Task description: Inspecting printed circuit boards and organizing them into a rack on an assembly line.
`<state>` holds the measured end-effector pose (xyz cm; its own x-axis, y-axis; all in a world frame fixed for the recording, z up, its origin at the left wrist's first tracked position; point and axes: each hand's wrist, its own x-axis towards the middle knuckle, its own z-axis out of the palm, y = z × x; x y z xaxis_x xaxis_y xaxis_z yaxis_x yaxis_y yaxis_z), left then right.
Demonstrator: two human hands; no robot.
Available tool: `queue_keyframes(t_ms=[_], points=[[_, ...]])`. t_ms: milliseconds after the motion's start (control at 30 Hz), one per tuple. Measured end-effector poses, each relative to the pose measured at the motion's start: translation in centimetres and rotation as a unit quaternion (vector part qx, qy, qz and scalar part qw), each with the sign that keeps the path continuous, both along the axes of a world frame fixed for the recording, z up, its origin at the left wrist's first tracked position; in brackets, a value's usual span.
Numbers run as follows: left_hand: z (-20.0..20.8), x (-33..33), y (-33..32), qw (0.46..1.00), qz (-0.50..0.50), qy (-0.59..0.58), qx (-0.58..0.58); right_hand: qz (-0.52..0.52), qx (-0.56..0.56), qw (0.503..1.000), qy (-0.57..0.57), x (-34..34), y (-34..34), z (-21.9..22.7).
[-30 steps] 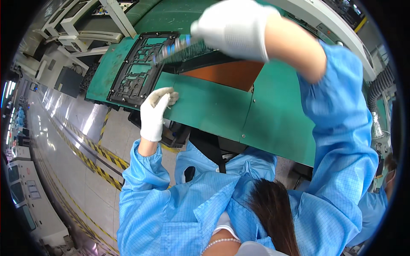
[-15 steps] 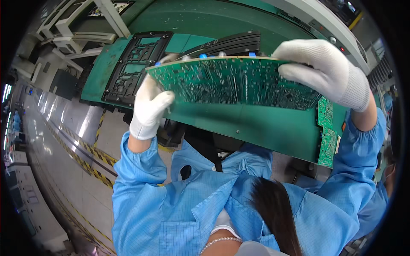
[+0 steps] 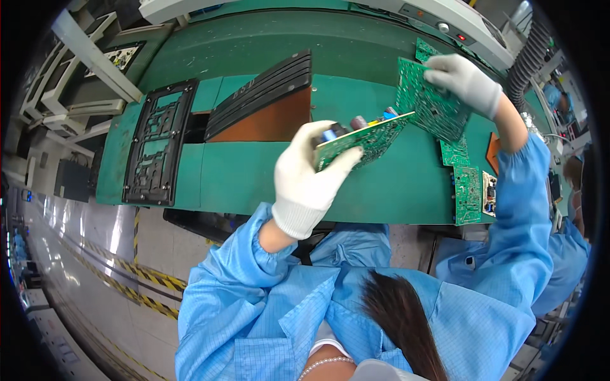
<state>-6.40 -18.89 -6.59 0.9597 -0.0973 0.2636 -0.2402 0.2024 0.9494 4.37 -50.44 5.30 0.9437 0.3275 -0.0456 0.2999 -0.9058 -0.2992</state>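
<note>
My left hand [image 3: 302,182], in a white glove, grips the left end of a green circuit board [image 3: 376,143]. Tall blue, yellow and dark components stand on that board's far side. Farther right, my gloved right hand [image 3: 469,84] pinches a second green circuit board [image 3: 427,101] by its upper edge. This one hangs steeply tilted, its solder-dotted side toward me. The two boards come close together near the middle; whether they touch I cannot tell. Both are above the green mat [image 3: 254,174].
A black ridged ramp [image 3: 267,89] with a brown side stands behind my left hand. To its left lies a black cut-out frame [image 3: 157,143]. More green boards [image 3: 467,195] lie at the bench's right end. A white machine bar [image 3: 432,22] crosses the back; another person's blue sleeve [image 3: 562,273] shows far right.
What looked like one long board between both hands is now two separate boards, one per hand. My left hand has moved right and the right-hand board has turned steeply. The view has shifted.
</note>
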Motion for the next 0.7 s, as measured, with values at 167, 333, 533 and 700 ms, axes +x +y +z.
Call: queue_keyframes(t_ms=[167, 333, 533, 700], points=[[-2.0, 6.0, -4.1, 0.979, -0.161, 0.106, -0.071, -0.137, 0.241, 0.960, 0.032, 12.2, -6.3, -6.1], [-4.9, 9.3, -5.1, 0.937, -0.249, 0.213, -0.124, -0.278, 0.355, 0.892, 0.026, 23.3, -5.6, -12.3], [-6.4, 10.9, -4.4, 0.930, -0.251, 0.247, -0.102, -0.306, 0.268, 0.912, -0.045, 30.7, -4.6, -16.5], [-6.2, 11.4, -4.5, 0.931, -0.234, 0.276, -0.046, -0.354, -0.024, 0.933, -0.056, 32.6, -7.0, -17.1]])
